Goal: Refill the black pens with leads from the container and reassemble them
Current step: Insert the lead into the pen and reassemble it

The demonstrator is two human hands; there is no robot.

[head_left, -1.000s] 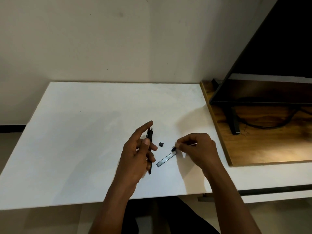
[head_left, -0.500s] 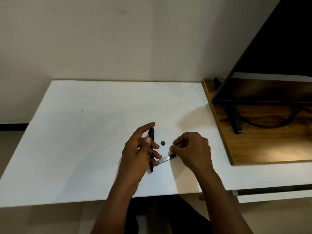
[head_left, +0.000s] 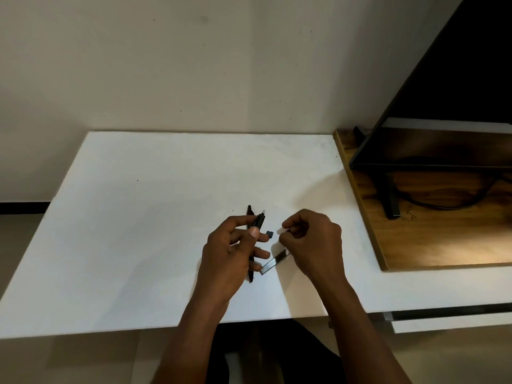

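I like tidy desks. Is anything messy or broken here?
Nothing looks broken or spilled. One small black cap lies loose on the white table between the left hand and right hand, apart from the black pens.

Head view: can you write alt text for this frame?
A person's left hand holds black pens above a white table, while the right hand grips a slim lead container. A small black cap lies between the hands; a monitor stands at right.
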